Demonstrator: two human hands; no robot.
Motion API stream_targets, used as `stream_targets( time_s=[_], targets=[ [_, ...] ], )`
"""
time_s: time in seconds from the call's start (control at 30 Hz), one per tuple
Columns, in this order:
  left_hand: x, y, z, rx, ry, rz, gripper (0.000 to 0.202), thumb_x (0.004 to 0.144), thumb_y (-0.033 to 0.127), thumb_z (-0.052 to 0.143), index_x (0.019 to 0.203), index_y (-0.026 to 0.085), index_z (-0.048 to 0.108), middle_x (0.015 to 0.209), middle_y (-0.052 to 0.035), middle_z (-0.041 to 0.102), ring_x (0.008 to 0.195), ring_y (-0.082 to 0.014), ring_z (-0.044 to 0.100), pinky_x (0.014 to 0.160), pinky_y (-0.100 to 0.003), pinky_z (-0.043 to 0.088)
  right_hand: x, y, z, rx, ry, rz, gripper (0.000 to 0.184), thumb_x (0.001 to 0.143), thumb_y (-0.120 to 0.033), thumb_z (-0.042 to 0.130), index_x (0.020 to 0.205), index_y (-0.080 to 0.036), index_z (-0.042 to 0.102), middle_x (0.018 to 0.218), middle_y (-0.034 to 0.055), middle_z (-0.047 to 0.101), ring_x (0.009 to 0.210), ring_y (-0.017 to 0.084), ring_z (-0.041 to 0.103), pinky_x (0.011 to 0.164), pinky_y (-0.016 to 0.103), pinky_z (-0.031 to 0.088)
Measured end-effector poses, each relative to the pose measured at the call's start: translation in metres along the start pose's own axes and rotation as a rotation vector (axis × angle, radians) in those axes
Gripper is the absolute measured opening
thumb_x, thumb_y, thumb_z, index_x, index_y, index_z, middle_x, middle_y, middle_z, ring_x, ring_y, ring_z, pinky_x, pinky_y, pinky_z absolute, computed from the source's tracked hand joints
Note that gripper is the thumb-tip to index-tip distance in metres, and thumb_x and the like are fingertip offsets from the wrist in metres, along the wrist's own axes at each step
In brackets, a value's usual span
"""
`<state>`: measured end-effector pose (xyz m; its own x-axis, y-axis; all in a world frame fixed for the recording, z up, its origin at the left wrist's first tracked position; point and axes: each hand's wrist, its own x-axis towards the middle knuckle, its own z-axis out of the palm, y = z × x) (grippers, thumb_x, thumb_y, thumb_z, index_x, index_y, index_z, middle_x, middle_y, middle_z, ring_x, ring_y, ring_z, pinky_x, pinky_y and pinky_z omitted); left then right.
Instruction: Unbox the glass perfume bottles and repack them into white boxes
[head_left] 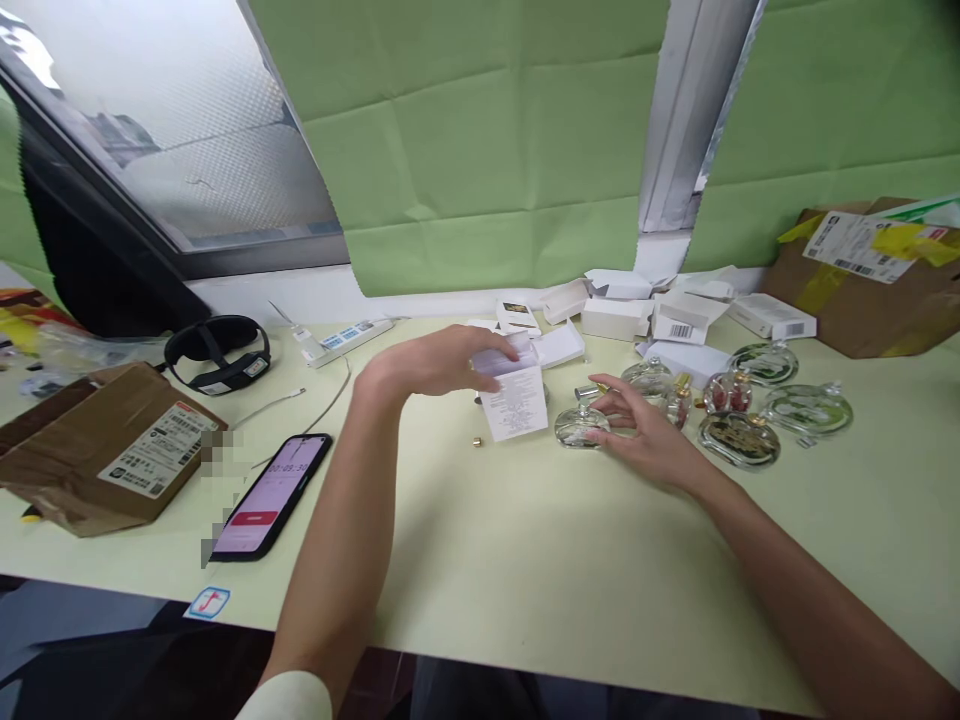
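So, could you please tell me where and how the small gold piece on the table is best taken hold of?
I'd pinch the small gold piece by its sides, coming from its left, since the white box is just to its right. It looks tiny and roughly cylindrical, so a light pinch should suit it.

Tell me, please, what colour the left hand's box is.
The box is white, clearest in head view.

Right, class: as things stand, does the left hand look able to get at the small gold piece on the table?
Probably yes, if it frees its fingers: the left hand holds the white box, but the small gold piece lies nearby, uncovered.
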<state>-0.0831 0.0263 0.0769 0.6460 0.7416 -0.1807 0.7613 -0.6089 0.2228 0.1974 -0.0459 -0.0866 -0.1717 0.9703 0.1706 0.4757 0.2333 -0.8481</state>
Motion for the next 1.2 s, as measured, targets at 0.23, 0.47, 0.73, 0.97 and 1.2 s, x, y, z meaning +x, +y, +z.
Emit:
stream_targets(
  time_s=[0.23, 0.47, 0.73, 0.97, 1.2],
  targets=[
    [0.024, 0.011, 0.022, -0.023, -0.076, 0.085, 0.045, 0.087, 0.033, 0.059, 0.132, 0.032, 0.055, 0.136, -0.0027, 0.057, 0.122, -0.0216, 0.052, 0.090, -0.029, 0.043, -0.005, -0.016, -0.021, 0.160, 0.033, -0.035, 0.077, 0.076, -0.046, 0.077, 0.142, -0.035, 0.038, 0.106, 0.0046, 0.062, 0.110, 0.024, 0.062, 0.097, 0.047, 0.053],
    [0.031, 0.028, 0.031, -0.058, -0.071, 0.225, 0.043, 0.086, 0.032, 0.062, 0.129, 0.030, 0.055, 0.132, -0.0021, 0.058, 0.121, -0.0213, 0.051, 0.091, -0.030, 0.042, -0.006, -0.048, -0.043, 0.281, 0.059, -0.133, 0.075, 0.074, -0.041, 0.080, 0.138, -0.036, 0.043, 0.094, 0.0018, 0.060, 0.097, 0.022, 0.064, 0.080, 0.038, 0.060],
    [0.035, 0.031, 0.029, -0.023, -0.086, 0.170, 0.041, 0.079, 0.043, 0.068, 0.113, 0.020, 0.058, 0.110, -0.0052, 0.065, 0.100, -0.0222, 0.060, 0.078, -0.029, 0.043, 0.034, -0.101, -0.073, -0.017, -0.053, -0.260, 0.067, 0.073, -0.043, 0.079, 0.133, -0.035, 0.050, 0.101, 0.0032, 0.062, 0.098, 0.023, 0.067, 0.074, 0.034, 0.061],
    [0.036, 0.024, 0.030, -0.172, -0.108, 0.196, 0.050, 0.075, 0.043, 0.072, 0.118, 0.023, 0.058, 0.121, -0.0042, 0.065, 0.108, -0.0230, 0.061, 0.086, -0.030, 0.045, 0.050, -0.109, -0.065, -0.105, -0.131, -0.355, 0.064, 0.077, -0.046, 0.075, 0.134, -0.034, 0.048, 0.105, 0.0041, 0.062, 0.104, 0.025, 0.066, 0.069, 0.030, 0.060],
    [0.036, 0.025, 0.030, -0.178, -0.104, 0.187, 0.044, 0.073, 0.045, 0.075, 0.108, 0.024, 0.060, 0.117, -0.0031, 0.067, 0.106, -0.0240, 0.062, 0.084, -0.031, 0.046, 0.055, -0.104, -0.056, -0.144, -0.224, -0.373, 0.062, 0.078, -0.048, 0.074, 0.131, -0.031, 0.048, 0.106, 0.0042, 0.065, 0.104, 0.025, 0.065, 0.079, 0.038, 0.059]
  ],
)
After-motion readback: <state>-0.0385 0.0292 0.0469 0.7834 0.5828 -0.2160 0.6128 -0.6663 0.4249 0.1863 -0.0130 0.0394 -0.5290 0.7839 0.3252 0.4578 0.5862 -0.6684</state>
